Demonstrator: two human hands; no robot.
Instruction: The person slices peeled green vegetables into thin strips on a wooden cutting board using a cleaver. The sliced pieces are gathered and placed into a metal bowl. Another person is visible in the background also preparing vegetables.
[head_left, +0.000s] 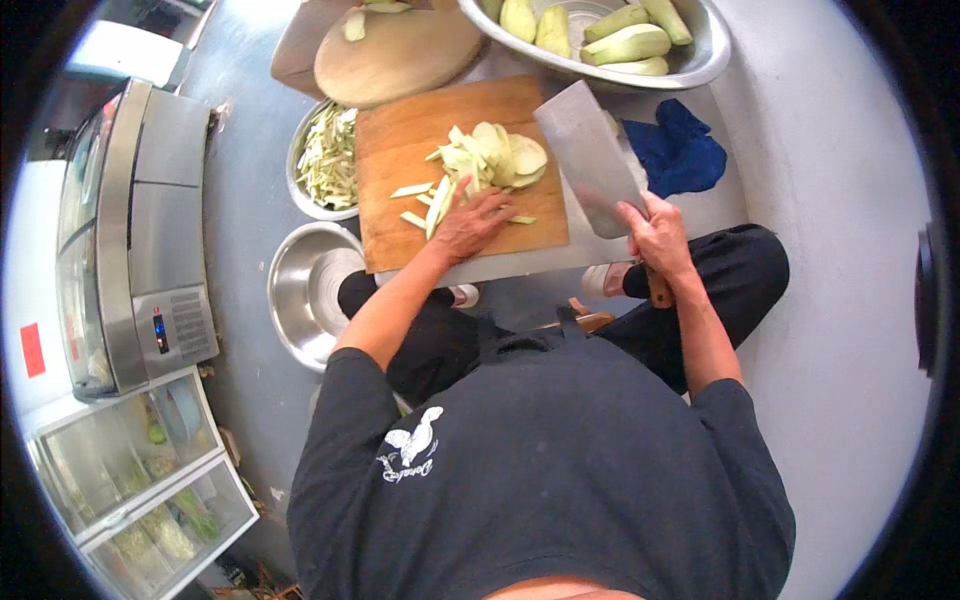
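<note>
On a wooden cutting board (390, 165) lies a heap of pale green vegetable slices (517, 154), with several cut strips (412, 190) to their left. My left hand (476, 221) rests spread over the near side of this heap, its fingers apart and touching the pieces. Right of the board, my right hand (660, 232) grips a broad cleaver (589, 154) near where blade and handle meet. The wooden handle end shows below my fist. The blade is raised and tilted, its flat face towards me, clear of the slices.
A metal bowl of cut strips (328, 161) stands left of the board, with an empty steel bowl (304, 300) nearer me. Beyond are a round wooden board (397, 56) and a large basin (709, 60) holding peeled vegetables (628, 43). A blue cloth (679, 150) lies at right.
</note>
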